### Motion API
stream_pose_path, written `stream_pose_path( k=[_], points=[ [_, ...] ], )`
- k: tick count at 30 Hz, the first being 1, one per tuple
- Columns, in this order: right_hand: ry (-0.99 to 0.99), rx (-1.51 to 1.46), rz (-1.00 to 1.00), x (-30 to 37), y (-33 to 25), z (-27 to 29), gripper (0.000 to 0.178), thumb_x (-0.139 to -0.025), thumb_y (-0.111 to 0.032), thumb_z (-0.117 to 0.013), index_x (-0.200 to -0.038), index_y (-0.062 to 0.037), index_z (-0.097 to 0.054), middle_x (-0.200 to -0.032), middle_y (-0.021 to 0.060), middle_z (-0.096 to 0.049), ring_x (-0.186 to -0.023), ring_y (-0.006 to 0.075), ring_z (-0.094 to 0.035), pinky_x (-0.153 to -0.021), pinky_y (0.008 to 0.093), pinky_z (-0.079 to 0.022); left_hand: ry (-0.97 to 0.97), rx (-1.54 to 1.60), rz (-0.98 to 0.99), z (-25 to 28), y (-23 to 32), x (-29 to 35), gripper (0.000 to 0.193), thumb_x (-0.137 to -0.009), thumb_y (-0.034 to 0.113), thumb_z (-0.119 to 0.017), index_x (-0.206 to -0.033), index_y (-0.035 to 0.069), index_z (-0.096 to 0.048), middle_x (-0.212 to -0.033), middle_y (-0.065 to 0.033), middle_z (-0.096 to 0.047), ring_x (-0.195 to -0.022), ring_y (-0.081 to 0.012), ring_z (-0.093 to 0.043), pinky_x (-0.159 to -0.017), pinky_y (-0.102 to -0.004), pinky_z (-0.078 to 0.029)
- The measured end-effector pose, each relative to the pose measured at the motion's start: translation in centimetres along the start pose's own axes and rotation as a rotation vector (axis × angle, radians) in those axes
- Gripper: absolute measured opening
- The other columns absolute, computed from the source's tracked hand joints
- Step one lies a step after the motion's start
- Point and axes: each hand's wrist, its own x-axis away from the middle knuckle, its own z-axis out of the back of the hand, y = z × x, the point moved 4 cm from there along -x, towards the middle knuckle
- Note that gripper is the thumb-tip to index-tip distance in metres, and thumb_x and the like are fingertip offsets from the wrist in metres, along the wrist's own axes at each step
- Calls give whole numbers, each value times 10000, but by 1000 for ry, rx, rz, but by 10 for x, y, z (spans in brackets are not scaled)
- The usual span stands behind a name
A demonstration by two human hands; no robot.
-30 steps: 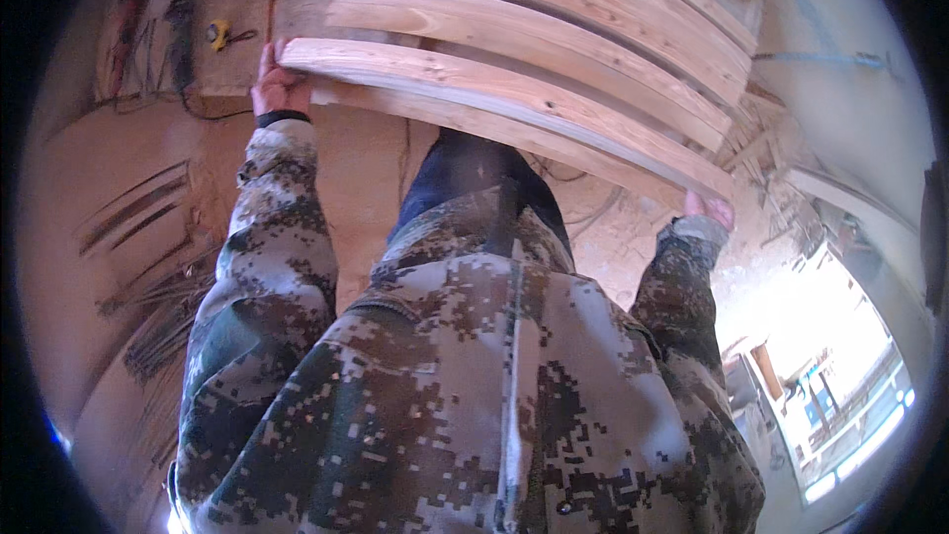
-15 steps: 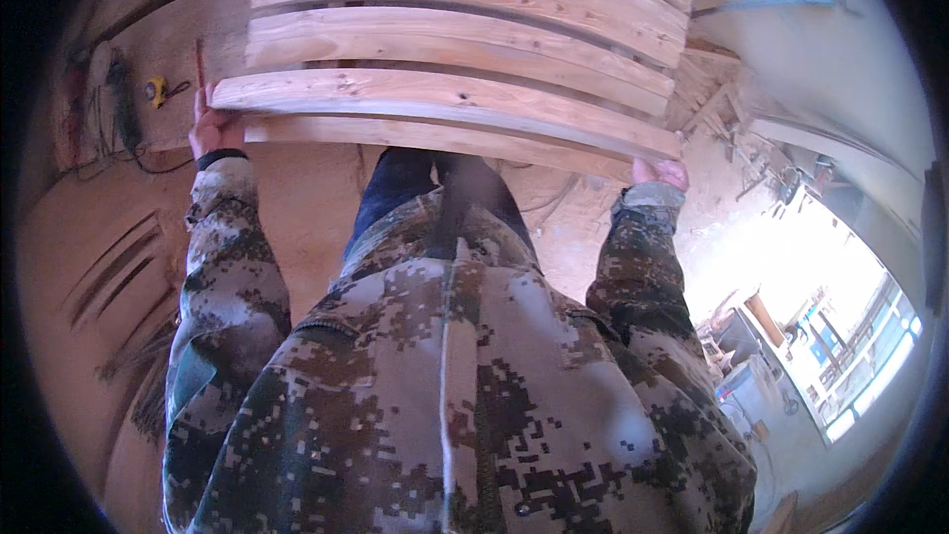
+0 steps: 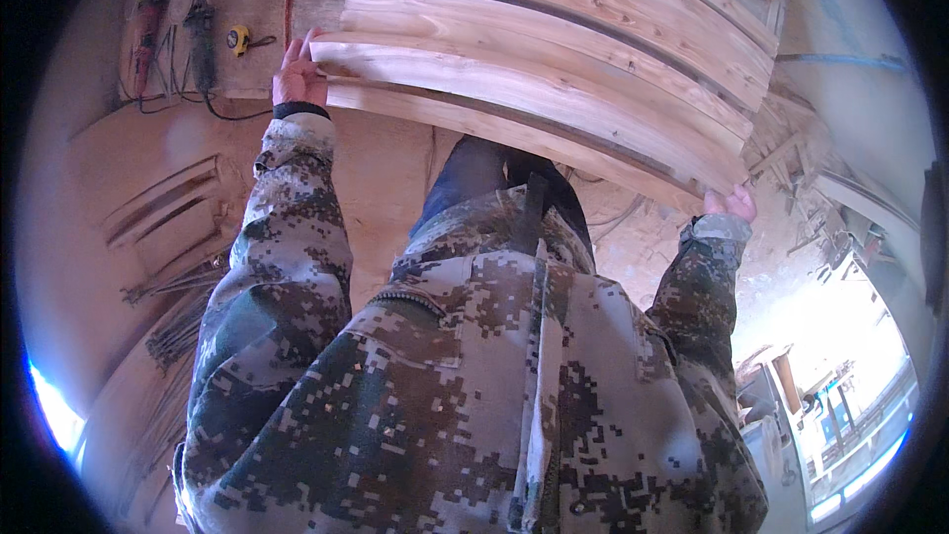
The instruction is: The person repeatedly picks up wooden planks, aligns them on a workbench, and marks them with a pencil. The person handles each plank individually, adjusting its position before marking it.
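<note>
1. At the far left, a red power tool (image 3: 145,47) and a grey-green power tool (image 3: 202,51) are laid with their cords on the dusty tabletop (image 3: 263,8).
2. To their right, a yellow tape measure (image 3: 237,40) is set near a thin red stick (image 3: 288,20).
3. The left hand (image 3: 301,82) is placed at the left end of a board, with fingers extended; whether it is pinched firmly cannot be told.
4. In the middle, that held board (image 3: 514,97) is seen between a near strip (image 3: 494,131) and the farther boards (image 3: 583,5). A knotted face was shown before; a plainer face is now turned up, and the dark gap beyond is no longer seen. The board is therefore judged to have been rolled and brought against its far neighbour.
5. At the board's right end, it appears to be grasped by the curled right hand (image 3: 731,204).
6. Farther right, wood scraps (image 3: 786,150) are strewn beyond the hand.
</note>
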Motion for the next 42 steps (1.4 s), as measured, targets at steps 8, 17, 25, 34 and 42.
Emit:
stream_pose_path(
  k=[8,17,25,34,42],
  points=[
    [-60,-24,-80,-24,-5,3,545,-789,-127,-518,-1319,-15,-458,-1308,206,-497,-1248,371,-437,-1027,541,-371,-29,-62,29,-3,8,4,780,-730,-87,-418,-1449,-56,-116,-1417,-223,-415,-1231,-307,-486,-979,-338,-426],
    [-83,86,51,-20,-13,-6,577,-818,-101,-507,-1385,-93,-403,-1350,184,-444,-1199,377,-454,-992,501,-385,-64,-115,62,-2,12,7,805,-711,-127,-377,-1460,-52,-91,-1425,-255,-386,-1268,-327,-458,-1022,-368,-407],
    [-51,427,-1,-46,-30,-10,508,-903,-217,-526,-1386,-112,-409,-1289,126,-513,-1177,313,-490,-985,475,-401,-125,-108,31,5,10,-10,700,-715,-115,-441,-1401,-59,-314,-1364,-220,-457,-1181,-314,-511,-986,-358,-424],
    [-86,564,-63,-60,-35,-26,423,-820,-274,-689,-1209,-146,-584,-1070,56,-636,-938,203,-599,-711,333,-502,-176,-377,31,12,5,-32,584,-811,-101,-485,-1379,-89,-351,-1154,-163,-582,-922,-190,-603,-825,-279,-499],
    [19,680,268,-11,-40,-90,436,-865,-331,-666,-1227,-104,-579,-1087,50,-623,-634,166,-604,-454,205,-413,-196,-568,19,-18,7,-42,391,-971,177,-520,-1295,-43,-507,-1122,-90,-617,-870,-145,-612,-768,-248,-493]
  ],
)
